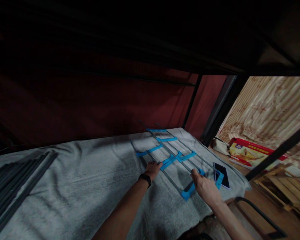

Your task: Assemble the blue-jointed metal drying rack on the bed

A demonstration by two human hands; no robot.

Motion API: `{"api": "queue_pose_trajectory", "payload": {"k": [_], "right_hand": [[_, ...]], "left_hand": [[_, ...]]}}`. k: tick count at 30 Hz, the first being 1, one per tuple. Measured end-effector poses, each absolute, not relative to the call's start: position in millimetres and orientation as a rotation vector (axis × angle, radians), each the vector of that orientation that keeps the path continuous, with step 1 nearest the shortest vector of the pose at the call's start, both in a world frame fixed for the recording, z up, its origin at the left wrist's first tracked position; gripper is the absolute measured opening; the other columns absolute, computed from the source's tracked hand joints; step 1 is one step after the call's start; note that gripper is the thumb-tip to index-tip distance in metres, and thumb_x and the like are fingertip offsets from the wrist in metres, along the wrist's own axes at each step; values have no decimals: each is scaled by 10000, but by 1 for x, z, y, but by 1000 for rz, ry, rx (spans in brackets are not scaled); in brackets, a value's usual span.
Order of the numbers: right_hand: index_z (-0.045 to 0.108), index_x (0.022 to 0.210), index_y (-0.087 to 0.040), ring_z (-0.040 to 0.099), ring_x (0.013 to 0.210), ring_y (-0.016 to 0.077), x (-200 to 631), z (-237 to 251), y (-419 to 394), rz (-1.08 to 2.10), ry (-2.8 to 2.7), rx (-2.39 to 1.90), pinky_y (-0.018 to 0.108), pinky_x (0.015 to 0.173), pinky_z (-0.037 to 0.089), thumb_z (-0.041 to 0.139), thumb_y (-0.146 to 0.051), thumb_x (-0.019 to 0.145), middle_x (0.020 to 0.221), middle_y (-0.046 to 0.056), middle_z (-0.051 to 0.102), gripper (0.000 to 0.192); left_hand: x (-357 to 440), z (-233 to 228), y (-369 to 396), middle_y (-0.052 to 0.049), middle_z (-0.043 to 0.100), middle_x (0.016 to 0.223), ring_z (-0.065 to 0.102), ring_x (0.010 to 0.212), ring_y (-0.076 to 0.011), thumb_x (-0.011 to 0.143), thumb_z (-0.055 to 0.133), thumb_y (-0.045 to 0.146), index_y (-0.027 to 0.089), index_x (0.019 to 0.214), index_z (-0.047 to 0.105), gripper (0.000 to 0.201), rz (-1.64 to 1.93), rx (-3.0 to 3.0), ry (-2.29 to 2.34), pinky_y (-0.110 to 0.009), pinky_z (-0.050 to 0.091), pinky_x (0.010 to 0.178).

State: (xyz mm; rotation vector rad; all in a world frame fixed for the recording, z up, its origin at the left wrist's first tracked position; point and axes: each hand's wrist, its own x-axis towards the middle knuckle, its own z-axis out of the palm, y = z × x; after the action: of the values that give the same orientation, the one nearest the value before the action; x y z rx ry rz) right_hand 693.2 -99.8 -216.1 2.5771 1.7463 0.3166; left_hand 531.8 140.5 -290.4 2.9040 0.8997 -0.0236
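A frame of thin grey metal rods with blue plastic connectors (173, 151) lies flat on a grey blanket (90, 186) spread over a bunk surface. My left hand (153, 170), with a black band on the wrist, rests on a rod near a blue connector at the frame's near left side. My right hand (205, 186) grips a rod by a blue connector at the frame's near right corner. A dark smartphone (222, 174) lies on the blanket just right of my right hand.
A bundle of dark rods (12, 186) lies at the blanket's left end. A dark red wall (90, 106) runs behind, with black bed posts (215, 116) at right. Beyond the posts are a red box (247, 154), wooden slats (290, 186) and a black bar (260, 215).
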Motion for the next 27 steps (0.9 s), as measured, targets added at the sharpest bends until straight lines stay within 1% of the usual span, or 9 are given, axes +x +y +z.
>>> {"api": "queue_pose_trajectory", "payload": {"k": [4, 9, 13, 17, 22, 27], "right_hand": [[482, 1115, -198, 724, 686, 193, 693, -215, -95, 287, 1713, 2584, 283, 485, 255, 367, -255, 1023, 847, 71, 740, 158], [495, 1108, -188, 732, 708, 220, 691, -203, -91, 250, 1642, 2616, 288, 504, 283, 324, -260, 1033, 817, 88, 743, 200], [488, 1140, -180, 730, 710, 220, 682, -197, -88, 284, 1652, 2612, 269, 520, 325, 315, -254, 1034, 859, 109, 744, 215], [493, 1116, -182, 729, 703, 210, 663, -202, -80, 264, 1655, 2608, 253, 550, 385, 320, -215, 1027, 868, 102, 736, 197], [494, 1197, -153, 742, 785, 236, 631, -224, -67, 194, 1639, 2604, 275, 609, 465, 321, -111, 991, 921, 136, 730, 272], [493, 1264, -139, 744, 840, 242, 602, -258, -63, 93, 1637, 2595, 300, 676, 513, 333, -44, 956, 982, 156, 723, 360]], "left_hand": [[528, -281, 138, -146, 666, 1121, 611, 1078, -256, 948, 383, 125, 218, 1287, 568, 397, 55, 2942, 877, -443, 428, 983], [494, -257, 137, -159, 630, 1173, 598, 1084, -273, 955, 318, 103, 217, 1337, 540, 457, 103, 2984, 841, -436, 451, 944], [436, -235, 135, -132, 623, 1180, 597, 1085, -249, 908, 345, 32, 237, 1330, 553, 513, 129, 3040, 769, -415, 444, 964], [357, -224, 133, -122, 613, 1219, 581, 1124, -258, 854, 378, -16, 256, 1311, 566, 564, 152, 3077, 796, -432, 430, 997], [264, -230, 139, -97, 633, 1179, 602, 1070, -250, 836, 343, -31, 283, 1300, 578, 608, 89, 3105, 845, -415, 465, 954], [212, -248, 132, -88, 635, 1207, 599, 1111, -254, 843, 358, -16, 314, 1292, 593, 605, 113, 3055, 935, -430, 457, 988]]}}
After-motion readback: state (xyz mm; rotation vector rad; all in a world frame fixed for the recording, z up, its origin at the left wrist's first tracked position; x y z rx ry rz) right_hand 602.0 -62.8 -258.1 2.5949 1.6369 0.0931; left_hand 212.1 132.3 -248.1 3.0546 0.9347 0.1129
